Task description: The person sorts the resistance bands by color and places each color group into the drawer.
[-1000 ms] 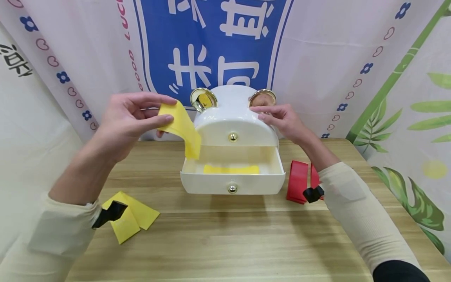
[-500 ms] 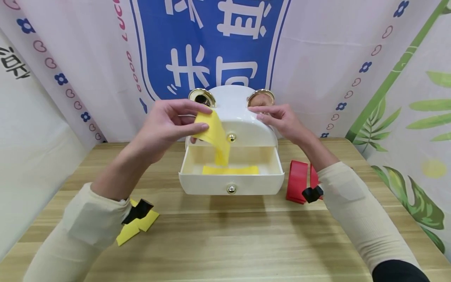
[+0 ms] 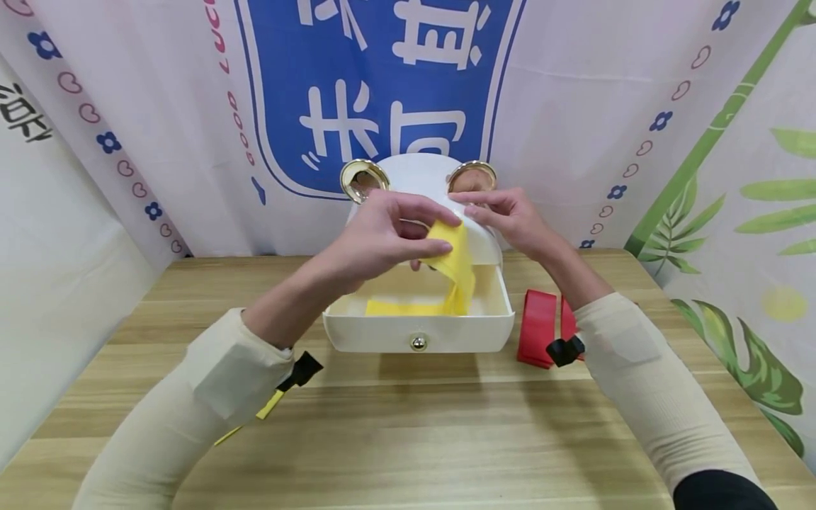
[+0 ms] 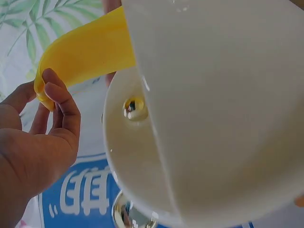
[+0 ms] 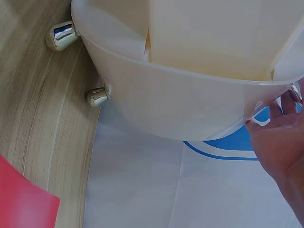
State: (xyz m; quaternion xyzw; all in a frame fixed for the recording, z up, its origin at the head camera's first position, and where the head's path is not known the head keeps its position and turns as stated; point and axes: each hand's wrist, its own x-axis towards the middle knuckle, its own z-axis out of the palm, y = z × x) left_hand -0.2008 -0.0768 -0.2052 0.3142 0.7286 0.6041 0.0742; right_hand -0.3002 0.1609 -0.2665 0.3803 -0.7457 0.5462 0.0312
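A white rounded drawer box (image 3: 426,185) with gold ear rings stands at the table's back middle; its lower drawer (image 3: 418,331) is pulled out. My left hand (image 3: 395,237) pinches a yellow strip (image 3: 457,265) that hangs down into the drawer, over another yellow strip (image 3: 398,308) lying flat inside. In the left wrist view the yellow strip (image 4: 85,52) curves from my left hand (image 4: 42,137) past the box (image 4: 223,109). My right hand (image 3: 506,216) rests on the box's top right, fingers fairly straight. The right wrist view shows the box's wall (image 5: 190,109) and my right hand (image 5: 280,142).
Red strips (image 3: 542,326) lie on the wooden table (image 3: 408,439) right of the drawer. A sliver of a yellow strip (image 3: 268,407) shows under my left forearm. Printed cloth walls close in the back and both sides.
My left hand has carried the yellow strip rightward and down from left of the box to over the open drawer. The right hand has stayed on the box.
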